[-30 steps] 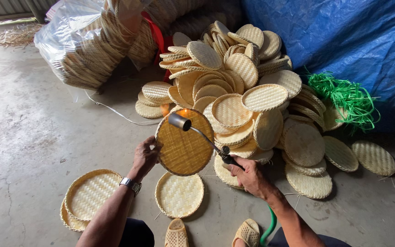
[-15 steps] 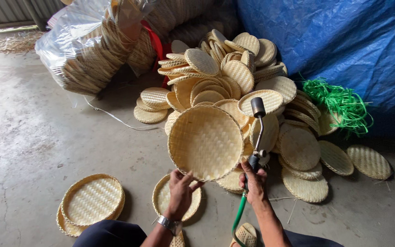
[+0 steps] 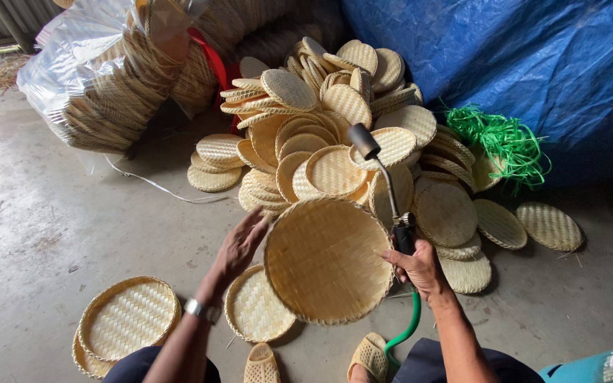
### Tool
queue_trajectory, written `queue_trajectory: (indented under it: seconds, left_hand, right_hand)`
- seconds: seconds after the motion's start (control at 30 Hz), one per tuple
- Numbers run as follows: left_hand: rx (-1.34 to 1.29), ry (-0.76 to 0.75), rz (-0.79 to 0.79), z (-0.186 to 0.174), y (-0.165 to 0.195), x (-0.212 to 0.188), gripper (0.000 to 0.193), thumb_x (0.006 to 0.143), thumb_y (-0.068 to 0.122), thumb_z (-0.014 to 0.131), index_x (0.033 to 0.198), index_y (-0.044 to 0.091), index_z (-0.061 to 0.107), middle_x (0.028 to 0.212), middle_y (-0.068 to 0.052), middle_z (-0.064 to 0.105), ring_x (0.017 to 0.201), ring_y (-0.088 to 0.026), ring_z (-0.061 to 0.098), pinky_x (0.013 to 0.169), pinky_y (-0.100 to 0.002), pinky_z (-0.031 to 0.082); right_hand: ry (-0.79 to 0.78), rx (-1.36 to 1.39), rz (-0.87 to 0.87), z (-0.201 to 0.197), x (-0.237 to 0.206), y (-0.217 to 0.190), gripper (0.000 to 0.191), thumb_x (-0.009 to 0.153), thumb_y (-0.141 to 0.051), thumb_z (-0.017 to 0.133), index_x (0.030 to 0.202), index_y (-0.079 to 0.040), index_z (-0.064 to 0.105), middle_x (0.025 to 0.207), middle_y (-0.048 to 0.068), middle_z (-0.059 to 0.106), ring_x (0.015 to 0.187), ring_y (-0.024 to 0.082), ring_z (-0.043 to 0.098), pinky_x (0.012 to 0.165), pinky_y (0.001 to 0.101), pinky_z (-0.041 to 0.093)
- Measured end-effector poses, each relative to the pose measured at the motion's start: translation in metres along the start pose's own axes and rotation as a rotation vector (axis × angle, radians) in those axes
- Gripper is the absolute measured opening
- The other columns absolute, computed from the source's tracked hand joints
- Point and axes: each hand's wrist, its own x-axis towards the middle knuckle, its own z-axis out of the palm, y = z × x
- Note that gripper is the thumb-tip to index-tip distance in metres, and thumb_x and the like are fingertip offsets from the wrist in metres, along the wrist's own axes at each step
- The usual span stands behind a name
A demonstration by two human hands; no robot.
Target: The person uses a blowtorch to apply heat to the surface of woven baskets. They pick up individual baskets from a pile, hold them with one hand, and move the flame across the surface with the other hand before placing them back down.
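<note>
My left hand (image 3: 239,248) rests its fingers on the left rim of a round woven bamboo tray (image 3: 328,259), which stands tilted on edge in front of me with its hollow side up. My right hand (image 3: 420,266) grips the black handle of a gas torch (image 3: 384,181); its thin metal tube rises to a dark nozzle above the tray's right rim. A green hose (image 3: 406,330) runs down from the handle. No flame is visible.
A big heap of woven trays (image 3: 335,128) lies behind. Two finished trays lie on the concrete floor: one under the held tray (image 3: 253,312), a small stack at left (image 3: 125,323). Plastic-wrapped bundles (image 3: 101,85), a blue tarp (image 3: 519,64), green string (image 3: 498,138).
The held tray has turned from upright to a flatter tilt and come lower. The torch swung from across the tray to upright beside its right rim. My left hand shifted to the left rim.
</note>
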Motion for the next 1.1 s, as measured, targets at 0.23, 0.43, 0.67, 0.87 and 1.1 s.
queue_trajectory:
  seconds: [0.23,0.43,0.67,0.87,1.1]
  left_hand:
    - [0.276,-0.356,-0.220,-0.003,0.011,0.004,0.039,0.101,0.039,0.052,0.116,0.006,0.065,0.082,-0.009,0.070,0.063,-0.018,0.067,0.060,-0.038,0.061]
    - [0.195,0.002,-0.272,0.007,-0.044,-0.019,0.030,0.103,0.029,0.052,0.095,0.002,0.065,0.068,-0.015,0.062,0.058,-0.023,0.065,0.055,-0.040,0.054]
    - [0.489,0.411,0.006,0.010,-0.085,-0.024,0.024,0.101,0.026,0.061,0.096,0.003,0.060,0.084,-0.023,0.063,0.078,-0.042,0.060,0.070,-0.047,0.049]
    - [0.304,0.509,-0.186,0.006,-0.089,-0.024,0.026,0.099,0.027,0.066,0.109,0.003,0.065,0.092,-0.018,0.071,0.080,-0.030,0.067,0.073,-0.043,0.054]
    - [-0.221,0.586,-0.227,-0.014,-0.103,-0.028,0.030,0.104,0.025,0.051,0.124,0.004,0.059,0.112,-0.009,0.068,0.091,-0.019,0.072,0.069,-0.034,0.067]
  right_hand:
    - [-0.069,-0.120,-0.096,0.006,0.006,0.006,0.034,0.074,-0.029,0.087,0.090,-0.009,0.065,0.067,-0.003,0.060,0.044,0.004,0.048,0.035,0.0216,0.037]
    - [0.068,-0.383,0.040,0.002,-0.007,-0.003,0.058,0.090,-0.060,0.060,0.074,-0.005,0.056,0.055,0.003,0.049,0.039,0.010,0.042,0.033,0.0266,0.033]
    - [-0.132,-0.540,0.001,0.025,-0.045,-0.017,0.058,0.096,-0.056,0.054,0.069,-0.005,0.056,0.050,0.000,0.046,0.042,0.009,0.048,0.037,0.0285,0.039]
    - [-0.237,-0.658,0.140,0.055,-0.057,-0.018,0.054,0.094,-0.053,0.058,0.072,-0.004,0.064,0.049,0.003,0.051,0.042,0.012,0.052,0.039,0.0306,0.040]
    - [-0.352,-0.752,0.004,0.070,-0.060,-0.012,0.031,0.095,-0.041,0.058,0.094,-0.013,0.071,0.056,0.003,0.060,0.046,0.016,0.054,0.043,0.0358,0.046]
